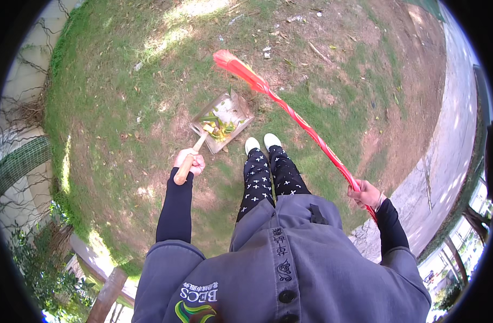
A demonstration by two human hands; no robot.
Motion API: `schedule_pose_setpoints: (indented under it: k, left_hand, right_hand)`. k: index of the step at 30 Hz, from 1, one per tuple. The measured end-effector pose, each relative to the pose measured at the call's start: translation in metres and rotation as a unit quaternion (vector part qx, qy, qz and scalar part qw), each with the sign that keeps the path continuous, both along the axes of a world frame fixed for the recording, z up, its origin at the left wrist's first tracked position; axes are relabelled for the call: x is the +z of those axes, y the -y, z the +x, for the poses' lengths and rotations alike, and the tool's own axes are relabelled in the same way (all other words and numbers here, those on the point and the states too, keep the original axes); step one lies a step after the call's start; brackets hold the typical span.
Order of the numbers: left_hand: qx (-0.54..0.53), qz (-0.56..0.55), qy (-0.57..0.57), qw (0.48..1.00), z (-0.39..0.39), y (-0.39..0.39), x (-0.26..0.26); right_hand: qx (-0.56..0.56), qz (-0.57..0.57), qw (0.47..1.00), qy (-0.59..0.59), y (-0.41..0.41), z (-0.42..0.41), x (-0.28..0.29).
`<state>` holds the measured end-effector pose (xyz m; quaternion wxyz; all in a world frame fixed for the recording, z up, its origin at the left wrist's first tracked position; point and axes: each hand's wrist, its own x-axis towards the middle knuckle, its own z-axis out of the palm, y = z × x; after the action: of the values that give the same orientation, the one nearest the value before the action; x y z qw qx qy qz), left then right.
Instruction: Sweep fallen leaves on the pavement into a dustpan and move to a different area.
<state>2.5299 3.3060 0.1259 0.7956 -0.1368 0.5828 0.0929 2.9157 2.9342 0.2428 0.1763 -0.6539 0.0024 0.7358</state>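
Note:
My left hand (190, 160) grips the wooden handle (198, 142) of a metal dustpan (239, 131). Green and yellow leaves (220, 130) lie in the pan, mostly towards its handle side. Its open edge points away from me, just ahead and left of my shoes. In my right hand (365, 194) is the red, spiral-wrapped stick of a broom (311, 131), held near its rear end. The broom slants forward and left, and its red bristles (229, 60) stand out beyond the dustpan. Whether the bristles touch the ground I cannot tell.
Patchy grass and bare soil (157, 101) surround my white shoes (272, 140), with scraps of litter (266, 52) and a fallen stick (320, 53) ahead. A paved path (452, 133) curves along the right. At the left stand a pale wall (26, 97) with bare vines and a green mesh strip (22, 163).

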Motion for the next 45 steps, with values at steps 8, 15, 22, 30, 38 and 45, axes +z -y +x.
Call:
schedule_pose_setpoints:
  k: [8, 15, 22, 30, 38, 45]
  left_hand:
    - [-0.016, -0.007, 0.018, 1.0, -0.005, 0.003, -0.007]
    - [-0.032, 0.005, 0.027, 0.999, -0.01, 0.007, -0.01]
    - [-0.028, 0.014, 0.027, 0.999, -0.009, 0.01, -0.011]
    - [-0.05, 0.016, 0.038, 0.998, -0.023, 0.015, -0.007]
    - [-0.031, 0.01, 0.034, 0.999, -0.014, 0.009, -0.007]
    - [-0.029, -0.012, 0.017, 0.999, -0.018, -0.004, -0.01]
  right_hand:
    - [0.352, -0.031, 0.847, 0.397, -0.104, 0.002, -0.143]
    - [0.053, -0.044, 0.997, -0.017, -0.03, -0.047, -0.019]
    - [0.157, 0.029, 0.985, 0.07, -0.071, -0.083, -0.043]
    - [0.097, -0.007, 0.994, -0.041, -0.068, -0.1, -0.021]
    - [0.424, 0.095, 0.84, 0.324, -0.167, -0.087, -0.109]
    - [0.353, 0.011, 0.935, 0.043, -0.109, -0.074, -0.037]
